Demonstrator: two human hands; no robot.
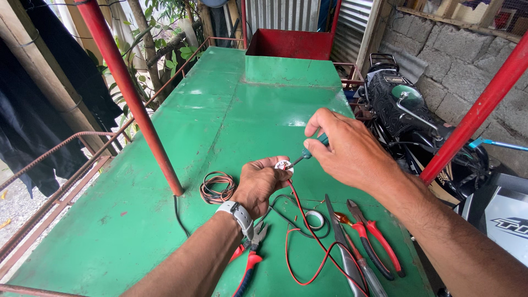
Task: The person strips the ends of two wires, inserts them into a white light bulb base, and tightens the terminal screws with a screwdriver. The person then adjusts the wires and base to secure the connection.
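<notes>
Your left hand [261, 184] is closed around a small white round fitting [284, 165], pinching it between thumb and fingertips just above the green surface [165, 220]. Your right hand [344, 148] grips a screwdriver [311, 151] by its teal handle, the thin metal shaft angled down so the tip meets the fitting.

The fitting looks light and rigid, probably hard plastic or ceramic, smooth enough to slip and small enough to twist under the driver, so hold it by its rim and keep the face clear. The red and black wire [308, 242] running from it is thin, limp and springy; it will tug the fitting if it snags.

The surface is painted sheet metal, flat and slick. On it lie a coil of brown wire [217, 187], a roll of tape [314, 219], scissors [344, 247] with long steel blades, red-handled pliers [379, 242] just beside them, and a second pair of pliers [250, 256] partly under your left wrist, which wears a white watch [237, 214].
</notes>
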